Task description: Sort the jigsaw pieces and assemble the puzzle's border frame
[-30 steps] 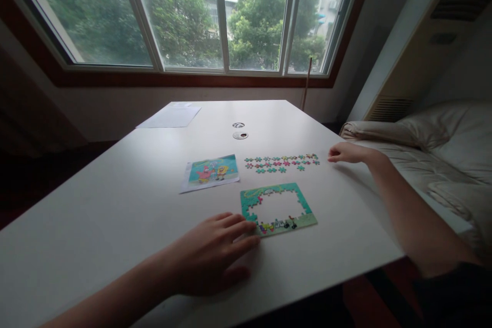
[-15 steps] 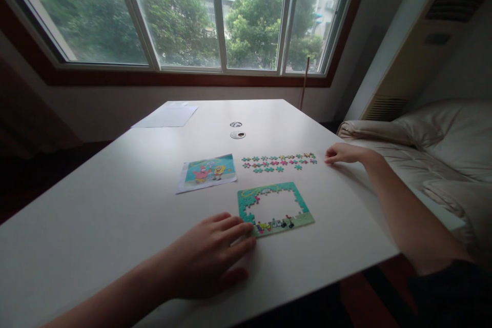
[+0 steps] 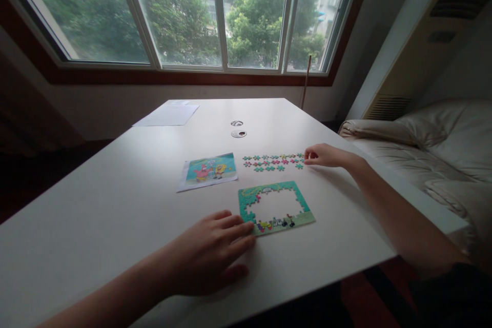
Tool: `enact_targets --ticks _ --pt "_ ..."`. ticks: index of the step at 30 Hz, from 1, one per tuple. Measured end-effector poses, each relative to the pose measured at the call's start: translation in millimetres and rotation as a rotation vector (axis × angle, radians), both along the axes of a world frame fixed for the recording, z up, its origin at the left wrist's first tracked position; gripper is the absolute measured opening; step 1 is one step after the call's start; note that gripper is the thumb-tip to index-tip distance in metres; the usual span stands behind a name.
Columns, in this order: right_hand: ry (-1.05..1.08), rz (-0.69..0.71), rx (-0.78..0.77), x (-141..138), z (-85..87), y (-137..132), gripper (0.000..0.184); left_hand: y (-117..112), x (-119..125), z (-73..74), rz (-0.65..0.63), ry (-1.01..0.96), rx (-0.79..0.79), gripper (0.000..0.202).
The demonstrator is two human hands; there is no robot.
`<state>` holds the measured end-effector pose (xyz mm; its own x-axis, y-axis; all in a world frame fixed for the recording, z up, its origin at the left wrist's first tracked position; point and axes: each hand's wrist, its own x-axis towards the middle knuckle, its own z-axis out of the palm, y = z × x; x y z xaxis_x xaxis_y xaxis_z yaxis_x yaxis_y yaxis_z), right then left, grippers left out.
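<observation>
My left hand (image 3: pixel 217 248) lies flat on the white table, fingers apart, its fingertips against the lower left corner of a partly assembled jigsaw puzzle (image 3: pixel 246 210). The puzzle's green and teal border is joined around a bare middle. Beyond it, loose puzzle pieces (image 3: pixel 271 162) lie in three rows. At the right end of these rows is my right hand (image 3: pixel 325 155), its fingers curled and pinched low over the pieces. Its fingertips cover the last pieces, and I cannot make out anything between them. A printed cartoon picture (image 3: pixel 210 170) lies left of the loose pieces.
Two round discs (image 3: pixel 238 134) sit farther back on the white table (image 3: pixel 115 205). White paper sheets (image 3: pixel 169 114) lie at the far left corner. A cream sofa (image 3: pixel 415 148) stands along the right side, with a window beyond the table.
My right hand has moved left, from beside the rows of loose pieces to over their right end. My left hand stays at the puzzle's corner.
</observation>
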<state>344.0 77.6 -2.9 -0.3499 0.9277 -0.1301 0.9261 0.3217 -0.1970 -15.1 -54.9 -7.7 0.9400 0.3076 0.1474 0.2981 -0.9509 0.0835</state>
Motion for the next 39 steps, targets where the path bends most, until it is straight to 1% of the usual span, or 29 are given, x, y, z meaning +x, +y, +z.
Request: enact_targets --ticks 4,9,15,22,29,32,36,39 --pt "-0.013 0.040 0.007 -8 -2.4 -1 0.027 0 0 -1.1 -0.006 0.006 0.013 0.028" --pt "-0.001 0.045 -0.005 -8 -5.5 -3 0.024 0 0 -0.9 -0.002 0.010 0.021 0.028" --pt "0.007 0.049 0.002 -8 -6.6 -1 0.023 0 0 1.0 0.009 0.035 -0.009 0.029" --pt "0.001 0.040 0.002 -8 -8.8 0 0.023 0 0 -0.8 -0.009 -0.009 0.030 0.026" --pt "-0.002 0.056 0.010 -11 -7.3 -2 0.022 -1 0 -1.2 0.002 0.028 0.027 0.028" --pt "-0.002 0.070 0.032 -15 -6.6 -4 0.022 0 -1 0.3 0.005 0.048 0.005 0.032" --pt "-0.006 0.078 0.043 -18 -5.4 -6 0.024 6 -5 1.8 0.024 0.043 0.001 0.038" --pt "-0.012 0.080 0.044 -18 -4.0 -6 0.024 15 -10 -0.7 0.084 0.032 0.048 0.034"
